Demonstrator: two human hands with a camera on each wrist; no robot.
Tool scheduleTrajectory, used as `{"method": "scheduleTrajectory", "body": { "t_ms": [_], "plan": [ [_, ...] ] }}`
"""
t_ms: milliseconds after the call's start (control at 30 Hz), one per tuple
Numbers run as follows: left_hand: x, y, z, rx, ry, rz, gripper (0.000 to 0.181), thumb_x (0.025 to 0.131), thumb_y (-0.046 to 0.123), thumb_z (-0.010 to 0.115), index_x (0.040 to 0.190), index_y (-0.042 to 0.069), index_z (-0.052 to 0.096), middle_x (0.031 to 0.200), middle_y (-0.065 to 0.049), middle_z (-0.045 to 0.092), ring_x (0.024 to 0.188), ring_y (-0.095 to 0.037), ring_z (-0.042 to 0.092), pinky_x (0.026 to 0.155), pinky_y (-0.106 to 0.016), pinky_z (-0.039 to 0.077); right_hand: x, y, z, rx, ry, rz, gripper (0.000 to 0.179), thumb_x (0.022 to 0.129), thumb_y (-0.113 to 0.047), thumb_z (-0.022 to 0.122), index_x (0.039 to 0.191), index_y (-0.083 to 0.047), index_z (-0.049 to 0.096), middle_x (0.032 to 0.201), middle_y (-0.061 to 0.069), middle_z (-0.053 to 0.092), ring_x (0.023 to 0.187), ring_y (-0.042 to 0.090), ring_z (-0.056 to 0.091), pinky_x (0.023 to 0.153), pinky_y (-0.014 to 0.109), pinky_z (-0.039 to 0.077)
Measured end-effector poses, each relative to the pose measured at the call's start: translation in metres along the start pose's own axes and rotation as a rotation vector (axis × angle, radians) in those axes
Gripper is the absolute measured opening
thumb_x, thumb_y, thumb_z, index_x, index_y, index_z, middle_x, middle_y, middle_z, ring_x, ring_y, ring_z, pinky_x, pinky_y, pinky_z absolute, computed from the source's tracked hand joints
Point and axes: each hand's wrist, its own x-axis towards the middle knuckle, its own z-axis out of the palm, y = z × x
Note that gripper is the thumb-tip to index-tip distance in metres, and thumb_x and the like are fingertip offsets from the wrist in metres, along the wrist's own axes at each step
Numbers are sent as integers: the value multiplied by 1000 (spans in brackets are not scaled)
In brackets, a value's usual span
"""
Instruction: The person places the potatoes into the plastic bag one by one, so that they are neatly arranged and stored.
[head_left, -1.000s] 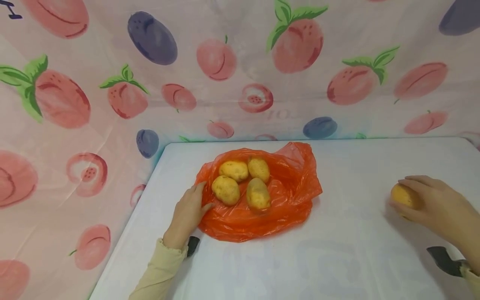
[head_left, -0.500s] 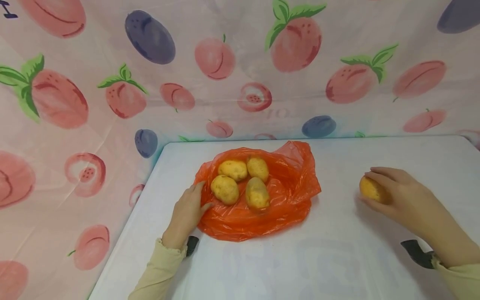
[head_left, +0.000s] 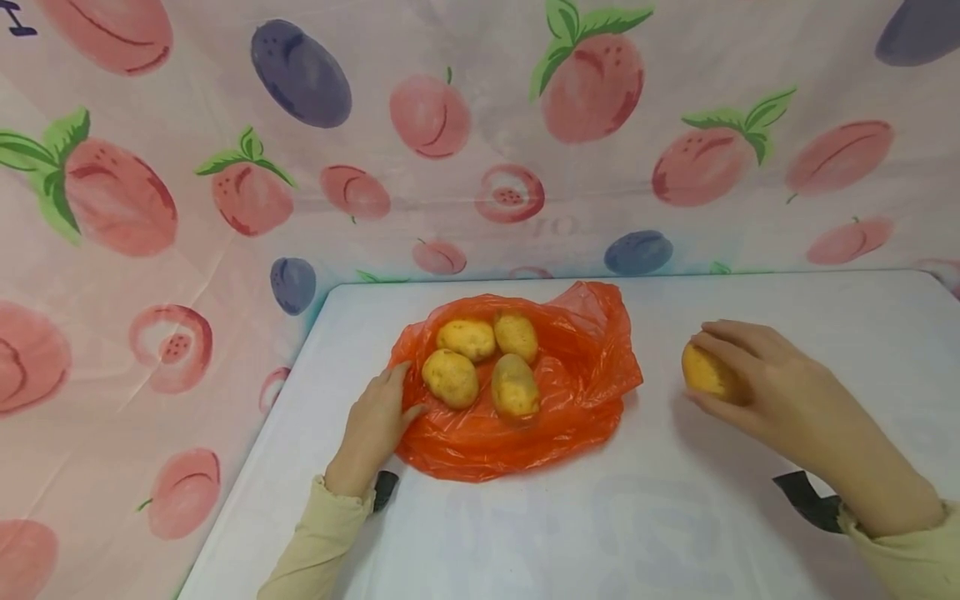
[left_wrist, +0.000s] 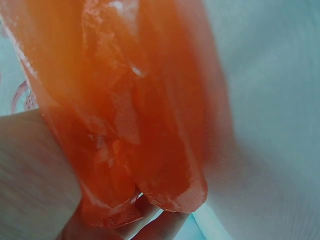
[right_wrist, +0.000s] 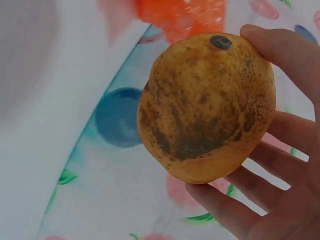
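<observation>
A red plastic bag lies spread on the table with its mouth upward. Several yellow potatoes sit in it. My left hand holds the bag's left edge, thumb toward the front and fingers farther back; in the left wrist view, fingers show partly behind the red film. To the right of the bag, my right hand grips a round yellow-orange fruit just above the table. Brown blotches and one dark round scar mark its skin; its exact kind cannot be told.
The white table carries the bag and ends at a back edge against a fruit-printed cloth, which also hangs along the left. Black wrist mounts sit below the wrists.
My right hand has carried the yellow-orange fruit leftward, closer to the bag. The left hand, the bag and the potatoes stay where they were.
</observation>
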Motion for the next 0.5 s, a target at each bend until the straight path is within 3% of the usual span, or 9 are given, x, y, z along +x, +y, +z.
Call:
{"method": "scheduleTrajectory", "body": {
  "t_ms": [133, 267, 367, 500],
  "plan": [
    [0, 0, -1, 2, 2, 6, 71, 85, 20, 79, 143, -1, 44, 134, -20, 58, 117, -35, 57, 98, -51, 52, 7, -8, -3, 26, 22, -40, 56, 77, -43, 82, 117, -6, 68, 124, 14, 63, 114, 34, 58, 85, 57, 54],
    [0, 0, -1, 6, 9, 15, 70, 85, 20, 80, 142, -1, 45, 132, -20, 58, 116, -35, 58, 97, -52, 53, 15, -15, -3, 55, 24, -71, 67, 88, -67, 58, 117, -7, 68, 125, 14, 63, 115, 33, 57, 85, 56, 55],
    [0, -1, -1, 2, 11, 20, 70, 85, 20, 80, 142, -1, 45, 132, -20, 58, 116, -35, 58, 97, -52, 53, 21, -20, -3, 71, 20, -92, 78, 90, -73, 40, 118, -6, 69, 126, 14, 62, 116, 34, 57, 82, 56, 56],
    [-1, -1, -1, -5, 9, 18, 70, 85, 20, 80, 142, -1, 45, 132, -20, 58, 116, -35, 58, 97, -52, 53, 29, -28, -4, 87, 0, -121, 78, 90, -72, 41, 121, -6, 68, 128, 15, 61, 118, 35, 56, 83, 57, 56]
  ]
}}
